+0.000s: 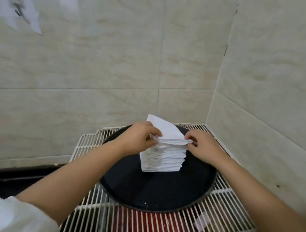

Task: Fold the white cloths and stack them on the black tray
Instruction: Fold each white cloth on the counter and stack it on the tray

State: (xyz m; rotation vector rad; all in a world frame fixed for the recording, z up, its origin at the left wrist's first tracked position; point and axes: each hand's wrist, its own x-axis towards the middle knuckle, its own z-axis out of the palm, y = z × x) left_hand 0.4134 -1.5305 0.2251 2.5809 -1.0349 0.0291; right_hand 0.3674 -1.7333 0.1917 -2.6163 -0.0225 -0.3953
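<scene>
both hands on top cloth of the stack, tray on wire rack

round black tray (158,193) sits on a white wire rack (228,221) pushed into the corner of two beige tiled walls (117,53). the tray's near rim reaches roughly the middle of the rack.

stack of folded white cloths (162,159) stands on the tray, toward its far half, edges roughly aligned, many layers. the near face shows the folded edges, slightly wavy.

top cloth (167,133) lies on the stack but not flat: its far corner sticks up and back beyond the stack, its near edge is level with the stack top.

left hand (137,139): fingers curled, pinching the top cloth's left edge between thumb and fingertips, at the upper left corner of the stack. can't tell if it also catches the layers just below.

right hand (202,145): fingers curled, pinching the right corner of the same cloth, at the upper right of the stack. the hand hangs over the tray's far right part.

both forearms bare, coming in from the bottom corners. a white sleeve (1,214) shows at the left elbow, lower left.

under the rack: something red (144,228) is visible through the wires, details unclear. a dark ledge (6,177) runs along the wall base on the left. blurred light patches on the upper left wall (23,7), can't tell what they are.
</scene>
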